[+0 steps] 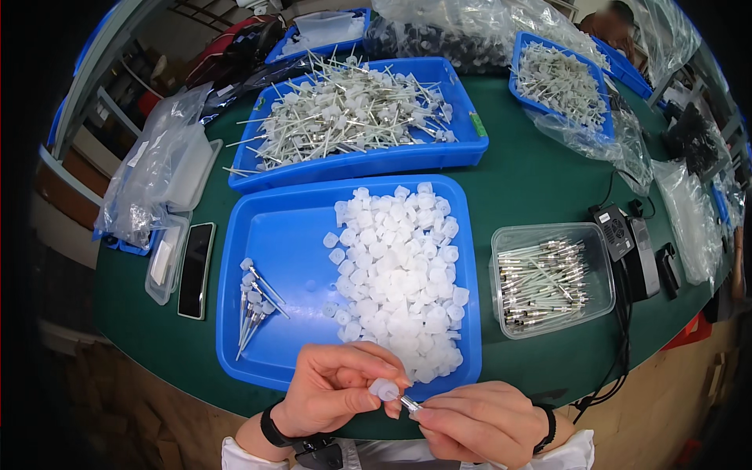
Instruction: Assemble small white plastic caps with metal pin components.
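Between the thumb and fingers of my left hand [333,389] is a small translucent white plastic cap [382,388]. My right hand [487,423] pinches a slim part with a silver metal end [409,403], which meets the cap; its rest is hidden by the fingers. Both hands are over the near edge of a blue tray [286,223]. A heap of loose white caps [399,258] fills the tray's right side. On its left side lie several thin pale stems with metal collars and white caps [257,301].
Behind stands another blue tray [360,168] heaped with capped stems [337,117]. At right, a clear plastic box [501,323] holds metal-ended stems [544,282], beside a black device [615,233] with cables. A phone [197,270] lies at left. Far right, a person [611,27] sits beyond a third tray [560,78].
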Motion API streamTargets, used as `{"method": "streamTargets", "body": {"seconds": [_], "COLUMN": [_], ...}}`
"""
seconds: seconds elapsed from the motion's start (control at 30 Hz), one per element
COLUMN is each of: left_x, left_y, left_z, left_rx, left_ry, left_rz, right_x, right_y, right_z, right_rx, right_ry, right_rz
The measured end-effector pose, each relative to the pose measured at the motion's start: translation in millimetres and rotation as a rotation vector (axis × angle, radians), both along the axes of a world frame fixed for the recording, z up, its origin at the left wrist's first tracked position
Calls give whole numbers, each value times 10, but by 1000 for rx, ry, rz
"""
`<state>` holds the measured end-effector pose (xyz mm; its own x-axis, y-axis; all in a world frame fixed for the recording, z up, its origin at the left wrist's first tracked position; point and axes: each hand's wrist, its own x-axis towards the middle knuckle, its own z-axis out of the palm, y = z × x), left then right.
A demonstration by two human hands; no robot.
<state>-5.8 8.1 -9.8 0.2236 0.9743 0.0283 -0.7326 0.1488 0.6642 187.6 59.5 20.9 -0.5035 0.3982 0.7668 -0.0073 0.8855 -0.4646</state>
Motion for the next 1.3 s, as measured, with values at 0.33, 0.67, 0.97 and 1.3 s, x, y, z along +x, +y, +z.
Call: {"method": "streamTargets", "body": {"seconds": [0.33,0.67,0.97,1.3], "left_x": [55,69,54,80], "left_y": [-2,-9,-36,-19], "left_z": [-29,-25,-37,-53], "left_rx": [18,96,174,132], "left_ry": [-5,107,305,208], "left_rz": [79,173,276,246], "right_x": [-68,-58,-56,-130], "right_y": [-41,-63,-81,-14], "right_z": [-142,-159,-118,-131], "right_rx": [96,51,20,38], "right_ry": [90,117,99,156], "right_rz": [-94,-82,-113,-135]}}
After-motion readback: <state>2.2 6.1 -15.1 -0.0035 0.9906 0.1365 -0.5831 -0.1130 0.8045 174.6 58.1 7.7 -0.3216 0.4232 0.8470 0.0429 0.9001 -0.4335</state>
